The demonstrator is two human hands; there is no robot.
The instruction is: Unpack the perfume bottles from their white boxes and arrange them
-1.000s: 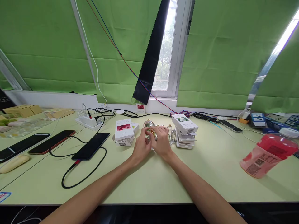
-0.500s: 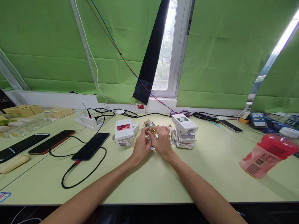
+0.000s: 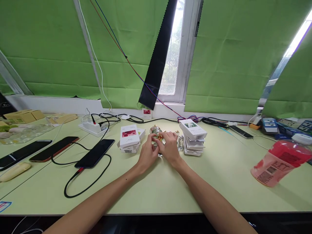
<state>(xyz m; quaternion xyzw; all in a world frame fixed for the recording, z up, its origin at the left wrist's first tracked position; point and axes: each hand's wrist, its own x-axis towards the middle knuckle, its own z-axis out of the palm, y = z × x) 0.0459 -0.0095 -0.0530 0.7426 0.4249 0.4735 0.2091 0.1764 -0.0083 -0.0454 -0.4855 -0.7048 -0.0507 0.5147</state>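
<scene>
My left hand (image 3: 148, 152) and my right hand (image 3: 170, 147) meet at the middle of the table, fingers bent and tips close together. Both are closed around a small gold-and-glass piece (image 3: 160, 137), mostly hidden by the fingers. Just behind them sits a shiny clear glass piece (image 3: 155, 129) with gold on it. Small clear glass bottles (image 3: 180, 143) stand right beside my right hand. To the left is a short stack of white boxes, with a red-pictured box (image 3: 129, 135) on top. A taller stack on the right has a green-pictured white box (image 3: 193, 129) on top.
A phone (image 3: 95, 153) with a black cable lies left, near two more phones and a white power strip (image 3: 94, 127). A pink bottle (image 3: 280, 161) leans at the right. Cables run along the wall behind, with another phone (image 3: 240, 131) at the back right.
</scene>
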